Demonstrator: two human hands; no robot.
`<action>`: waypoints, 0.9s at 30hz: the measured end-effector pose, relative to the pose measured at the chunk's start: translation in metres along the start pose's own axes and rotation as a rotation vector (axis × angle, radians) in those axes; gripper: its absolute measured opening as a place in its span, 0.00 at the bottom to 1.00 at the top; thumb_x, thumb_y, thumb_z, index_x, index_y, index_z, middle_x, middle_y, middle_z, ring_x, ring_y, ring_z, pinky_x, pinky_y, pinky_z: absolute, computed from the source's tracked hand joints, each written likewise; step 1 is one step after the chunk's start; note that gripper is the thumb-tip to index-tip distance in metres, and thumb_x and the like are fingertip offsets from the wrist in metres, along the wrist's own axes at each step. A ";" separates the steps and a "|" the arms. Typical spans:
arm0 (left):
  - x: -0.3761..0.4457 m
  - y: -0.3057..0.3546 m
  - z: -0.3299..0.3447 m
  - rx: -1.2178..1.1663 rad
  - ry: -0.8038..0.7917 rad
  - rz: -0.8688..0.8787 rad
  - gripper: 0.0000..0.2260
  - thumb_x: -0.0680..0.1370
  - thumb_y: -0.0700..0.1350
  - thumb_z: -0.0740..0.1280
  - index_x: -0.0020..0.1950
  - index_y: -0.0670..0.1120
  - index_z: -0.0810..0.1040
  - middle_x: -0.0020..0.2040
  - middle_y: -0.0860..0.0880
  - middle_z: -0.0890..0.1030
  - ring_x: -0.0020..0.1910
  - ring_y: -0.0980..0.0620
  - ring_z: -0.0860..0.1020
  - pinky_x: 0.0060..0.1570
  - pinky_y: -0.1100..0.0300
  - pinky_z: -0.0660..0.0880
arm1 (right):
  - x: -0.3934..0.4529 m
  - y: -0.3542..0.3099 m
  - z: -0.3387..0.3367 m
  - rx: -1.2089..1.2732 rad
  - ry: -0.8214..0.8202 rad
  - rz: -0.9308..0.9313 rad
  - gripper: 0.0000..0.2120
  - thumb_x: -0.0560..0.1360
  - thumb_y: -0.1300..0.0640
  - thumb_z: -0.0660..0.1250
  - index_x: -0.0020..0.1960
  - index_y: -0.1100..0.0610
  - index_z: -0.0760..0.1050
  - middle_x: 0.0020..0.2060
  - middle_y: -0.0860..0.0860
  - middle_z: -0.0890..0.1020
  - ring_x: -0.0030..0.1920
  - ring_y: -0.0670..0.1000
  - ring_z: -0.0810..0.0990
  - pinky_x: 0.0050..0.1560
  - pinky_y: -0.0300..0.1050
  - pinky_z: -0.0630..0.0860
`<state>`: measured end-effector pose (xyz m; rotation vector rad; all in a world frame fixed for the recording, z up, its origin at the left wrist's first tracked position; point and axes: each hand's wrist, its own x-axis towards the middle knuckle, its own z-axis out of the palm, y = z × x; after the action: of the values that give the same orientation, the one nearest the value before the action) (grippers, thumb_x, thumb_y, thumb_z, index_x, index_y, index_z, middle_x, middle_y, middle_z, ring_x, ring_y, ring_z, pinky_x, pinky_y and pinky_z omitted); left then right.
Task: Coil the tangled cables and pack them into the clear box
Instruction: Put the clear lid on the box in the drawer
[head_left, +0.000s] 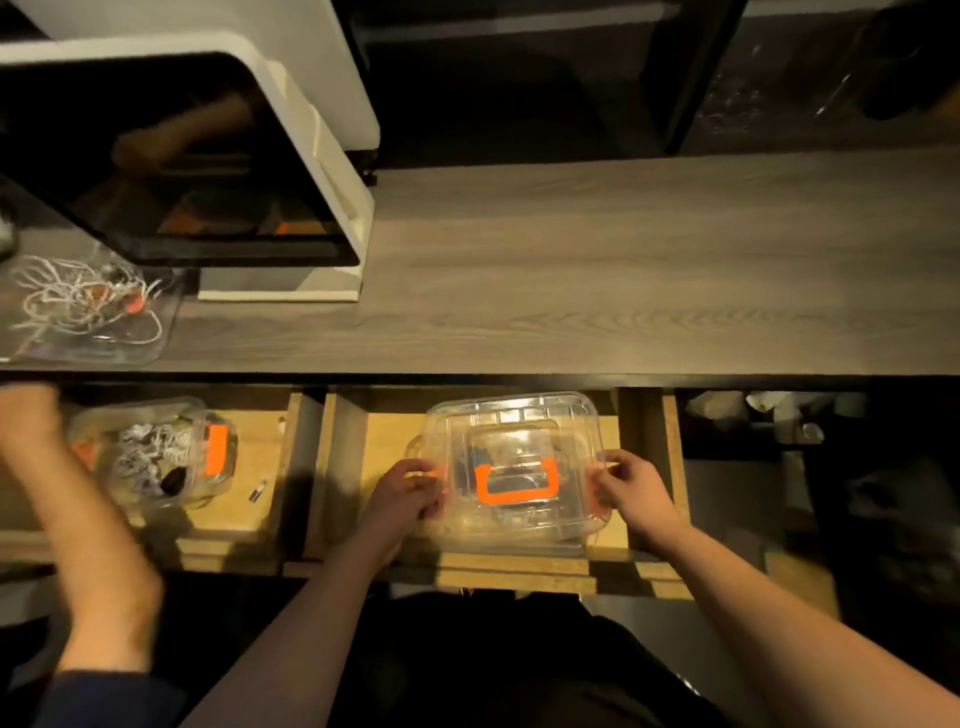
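Clear plastic sits between both hands: the left hand (410, 491) curls its fingers round the left end of the clear box (514, 467), and the right hand (626, 486) pinches the right end. The lidded box, with an orange handle (517, 486) on top, rests in an open wooden drawer (387, 447). In the neighbouring drawer to the left lies a second clear box (156, 452) holding white cables, with another person's blurred arm (88, 525) beside it. Above, on the grey wood-grain desk (623, 270), tangled white cables (83, 299) lie on a clear lid (130, 353) near a white-framed monitor (182, 156). The room is dim.
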<state>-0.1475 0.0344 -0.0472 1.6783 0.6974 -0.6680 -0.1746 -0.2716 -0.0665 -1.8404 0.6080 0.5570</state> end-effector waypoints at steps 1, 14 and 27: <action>-0.001 -0.009 -0.002 0.035 0.014 -0.008 0.11 0.78 0.31 0.68 0.58 0.41 0.76 0.44 0.42 0.81 0.35 0.51 0.78 0.32 0.64 0.76 | -0.004 0.007 0.008 -0.037 0.015 0.009 0.07 0.79 0.57 0.67 0.56 0.56 0.78 0.41 0.55 0.85 0.43 0.56 0.85 0.50 0.57 0.82; 0.040 -0.071 0.017 0.576 0.202 0.116 0.06 0.79 0.43 0.68 0.54 0.44 0.82 0.50 0.45 0.83 0.50 0.45 0.81 0.48 0.55 0.76 | -0.007 0.050 0.056 -0.287 0.123 0.143 0.13 0.80 0.54 0.67 0.62 0.57 0.79 0.51 0.54 0.82 0.52 0.54 0.81 0.58 0.53 0.79; 0.056 -0.076 0.017 0.562 0.113 0.047 0.14 0.83 0.35 0.60 0.68 0.41 0.72 0.60 0.44 0.77 0.60 0.45 0.75 0.57 0.54 0.73 | 0.000 0.058 0.062 -0.097 0.131 0.188 0.10 0.78 0.56 0.69 0.58 0.58 0.79 0.47 0.51 0.83 0.52 0.52 0.81 0.54 0.46 0.77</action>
<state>-0.1687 0.0369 -0.1408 2.2556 0.5760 -0.7870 -0.2174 -0.2306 -0.1279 -1.9337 0.8615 0.6020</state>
